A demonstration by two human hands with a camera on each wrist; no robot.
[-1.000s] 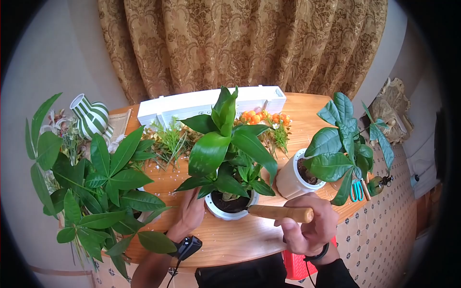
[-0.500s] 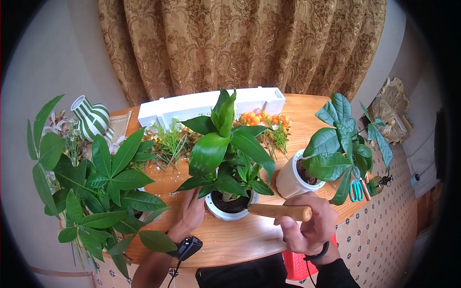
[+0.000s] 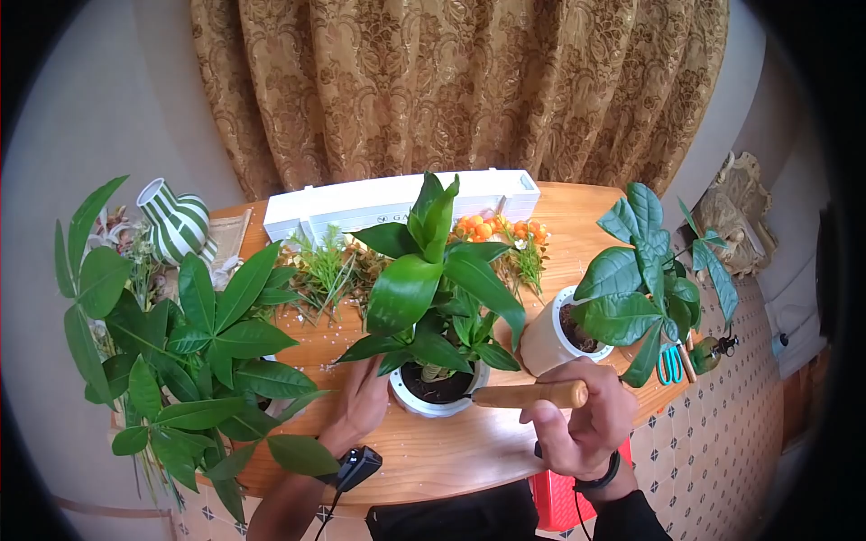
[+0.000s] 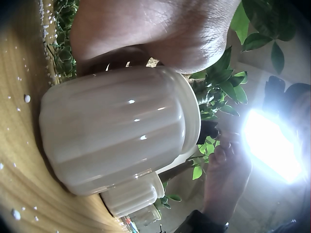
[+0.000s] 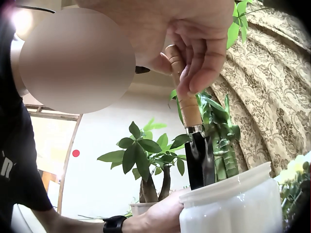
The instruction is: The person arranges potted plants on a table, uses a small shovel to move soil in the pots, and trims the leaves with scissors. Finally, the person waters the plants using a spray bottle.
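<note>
A white ribbed flowerpot stands on the table near its front edge. Dark soil fills it, and a plant with broad glossy leaves grows from it. My left hand holds the pot's left side, its fingertips hidden behind leaves and pot. On the right, my right hand grips the wooden handle of a small hand trowel. The trowel's black blade points down inside the rim on the right, its tip hidden by the pot wall.
Another potted plant stands to the right, beside teal-handled scissors. Large leaves spread at left, before a green-striped vase. A long white planter box, artificial greenery and orange berries lie behind.
The head view has shifted slightly, so the table appears a little lower. Both hands, the trowel and the pot stay almost where they were.
</note>
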